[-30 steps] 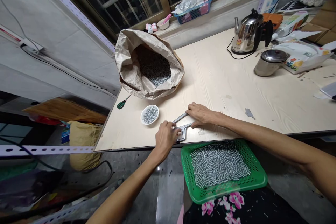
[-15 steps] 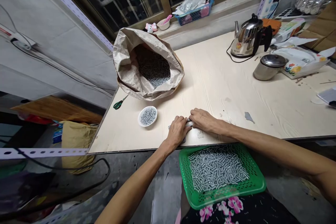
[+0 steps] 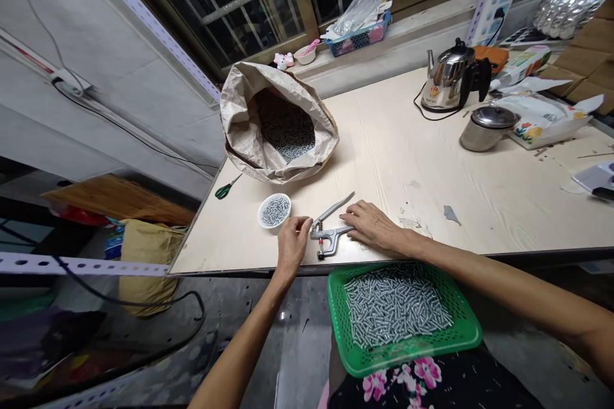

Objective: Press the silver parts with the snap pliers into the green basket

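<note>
A metal hand press tool [image 3: 330,227] lies near the table's front edge with its upper handle raised. My right hand [image 3: 369,225] rests on its lower handle, fingers curled over it. My left hand [image 3: 292,244] sits just left of the tool's jaw, fingers pinched at the jaw; what they pinch is too small to see. A small white bowl [image 3: 274,210] of little metal pieces stands beside my left hand. A green plastic basket [image 3: 401,316] full of small metal springs rests on my lap below the table edge.
An open paper sack [image 3: 277,121] of dark metal parts stands at the back left. Green-handled scissors [image 3: 226,188] lie by the table's left edge. A steel kettle [image 3: 449,78], a lidded pot [image 3: 488,126] and packets sit at the far right.
The tool's handle, pressed down half a second ago under both hands, now stands raised. My left hand has moved back to the left of the jaw.
</note>
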A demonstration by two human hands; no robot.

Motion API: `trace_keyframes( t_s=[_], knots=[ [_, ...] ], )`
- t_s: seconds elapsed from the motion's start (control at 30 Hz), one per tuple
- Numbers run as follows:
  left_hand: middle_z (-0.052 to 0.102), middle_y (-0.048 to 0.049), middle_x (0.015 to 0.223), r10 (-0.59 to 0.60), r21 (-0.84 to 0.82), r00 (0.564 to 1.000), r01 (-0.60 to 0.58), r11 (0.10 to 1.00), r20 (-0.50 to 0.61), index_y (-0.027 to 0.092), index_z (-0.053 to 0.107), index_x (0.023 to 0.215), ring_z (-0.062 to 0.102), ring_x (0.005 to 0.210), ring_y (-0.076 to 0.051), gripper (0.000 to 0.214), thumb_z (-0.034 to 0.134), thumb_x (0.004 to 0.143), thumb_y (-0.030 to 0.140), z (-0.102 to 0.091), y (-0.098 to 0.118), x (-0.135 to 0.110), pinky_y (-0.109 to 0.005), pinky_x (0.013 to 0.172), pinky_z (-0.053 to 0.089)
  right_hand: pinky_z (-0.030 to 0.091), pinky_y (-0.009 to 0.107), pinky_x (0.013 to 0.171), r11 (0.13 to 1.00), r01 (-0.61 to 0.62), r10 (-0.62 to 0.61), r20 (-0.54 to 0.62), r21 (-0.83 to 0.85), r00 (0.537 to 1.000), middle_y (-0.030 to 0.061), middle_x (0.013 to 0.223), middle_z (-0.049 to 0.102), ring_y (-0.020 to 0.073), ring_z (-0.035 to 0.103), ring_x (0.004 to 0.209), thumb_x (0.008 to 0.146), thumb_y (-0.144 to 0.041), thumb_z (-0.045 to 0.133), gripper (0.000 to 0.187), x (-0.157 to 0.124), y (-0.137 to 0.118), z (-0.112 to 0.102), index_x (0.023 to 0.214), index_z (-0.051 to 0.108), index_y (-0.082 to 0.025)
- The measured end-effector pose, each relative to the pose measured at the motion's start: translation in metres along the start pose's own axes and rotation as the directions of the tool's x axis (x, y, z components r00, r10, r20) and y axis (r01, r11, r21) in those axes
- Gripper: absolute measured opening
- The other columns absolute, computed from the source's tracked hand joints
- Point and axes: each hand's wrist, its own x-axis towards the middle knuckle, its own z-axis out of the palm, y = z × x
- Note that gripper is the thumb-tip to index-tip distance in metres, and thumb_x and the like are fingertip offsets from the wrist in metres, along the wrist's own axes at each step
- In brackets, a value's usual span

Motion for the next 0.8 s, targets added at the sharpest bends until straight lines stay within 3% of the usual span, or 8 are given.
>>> trace_keyframes(
  t_s=[0.13, 0.23, 0.37, 0.47, 0.63, 0.8],
  knots=[
    [0.067, -0.0066, 0.081, -0.144, -0.007, 0.989, 0.145, 0.989, 0.04, 0.015, 0.067, 0.078, 0.06, 0.08, -0.019, 0.036, 0.044, 0.085, 0.041, -0.007, -0.012, -0.016, -0.029, 0.076, 0.045, 0.031, 0.033, 0.072, 0.997, 0.002, -0.002, -0.002, -0.077, 1.0, 0.0076, 0.093, 0.055, 0.0225, 0.042, 0.088, 0.092, -0.022, 0.051, 0.007, 0.009, -0.003, 0.021, 0.093, 0.057, -0.018],
    [0.067, -0.0059, 0.078, -0.216, -0.073, 0.976, 0.218, 0.973, 0.042, 0.015, 0.067, 0.081, 0.061, 0.078, -0.019, 0.04, 0.041, 0.084, 0.045, -0.005, -0.023, -0.023, -0.028, 0.072, 0.044, 0.029, 0.033, 0.072, 0.998, 0.037, -0.039, -0.042, -0.054, 0.998, 0.0071, 0.089, 0.054, 0.0216, 0.041, 0.084, 0.094, -0.02, 0.046, 0.012, 0.011, -0.001, 0.032, 0.087, 0.055, -0.016],
    [0.066, -0.0047, 0.071, -0.246, -0.081, 0.969, 0.248, 0.965, 0.034, 0.014, 0.068, 0.081, 0.061, 0.072, -0.018, 0.041, 0.039, 0.084, 0.044, -0.002, -0.032, -0.023, -0.027, 0.068, 0.044, 0.029, 0.033, 0.073, 1.0, -0.016, 0.013, -0.122, -0.024, 0.992, 0.0072, 0.089, 0.054, 0.0214, 0.041, 0.084, 0.094, -0.018, 0.046, 0.01, 0.007, 0.004, 0.032, 0.088, 0.053, -0.016],
    [0.065, -0.0056, 0.075, -0.184, -0.005, 0.982, 0.185, 0.983, 0.041, 0.015, 0.067, 0.08, 0.06, 0.074, -0.018, 0.035, 0.042, 0.085, 0.039, 0.003, -0.03, -0.025, -0.028, 0.07, 0.044, 0.03, 0.033, 0.074, 0.997, -0.067, 0.062, -0.15, -0.026, 0.987, 0.007, 0.089, 0.055, 0.0218, 0.042, 0.085, 0.093, -0.017, 0.045, 0.01, 0.005, 0.01, 0.028, 0.089, 0.053, -0.017],
    [0.063, -0.006, 0.082, 0.024, 0.169, 0.991, -0.046, 0.985, 0.13, 0.016, 0.066, 0.085, 0.058, 0.08, -0.019, 0.017, 0.055, 0.082, 0.029, 0.016, -0.024, -0.031, -0.03, 0.073, 0.045, 0.031, 0.034, 0.076, 0.991, -0.131, 0.123, -0.168, -0.039, 0.978, 0.0069, 0.091, 0.056, 0.0224, 0.045, 0.086, 0.094, -0.019, 0.045, 0.01, 0.006, 0.018, 0.027, 0.089, 0.054, -0.018],
    [0.063, -0.0063, 0.083, 0.11, 0.191, 0.986, -0.132, 0.973, 0.122, 0.017, 0.065, 0.085, 0.058, 0.084, -0.021, 0.017, 0.048, 0.085, 0.015, 0.015, -0.013, -0.045, -0.034, 0.076, 0.047, 0.03, 0.035, 0.076, 0.988, -0.138, 0.126, -0.164, -0.063, 0.978, 0.0061, 0.089, 0.056, 0.0222, 0.044, 0.086, 0.093, -0.018, 0.045, 0.01, 0.006, 0.018, 0.029, 0.088, 0.054, -0.019]
  ],
)
